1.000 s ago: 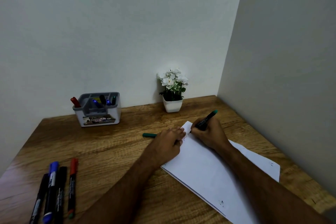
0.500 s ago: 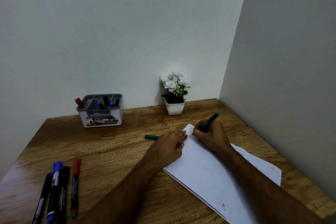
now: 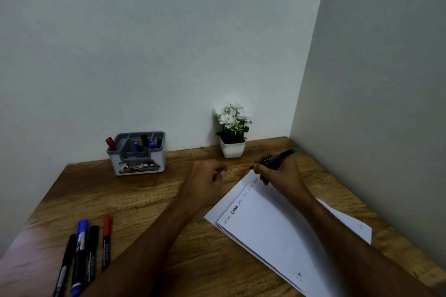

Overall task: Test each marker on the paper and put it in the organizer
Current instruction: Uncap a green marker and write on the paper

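Grips the green marker in the right hand, fingers wrapped round the barrel, with the bare tip just past the far corner of the paper and clear of the sheet. Holds the left hand just beside that same corner, fingers curled inward; cannot tell whether a cap sits inside the curl. Shows a row of test scribbles along the paper's left edge. Finds the organizer well apart from the paper, off to its far left, with several markers standing in it, and four more markers lying to the paper's near left, probably untested.

Risks, as a judgement:
- marking the wooden table with the uncapped tip while off the paper;
- smudging fresh ink under the right wrist;
- dropping the marker uncapped into the organizer, so drying it out;
- brushing the flower pot just beyond the paper's far corner.
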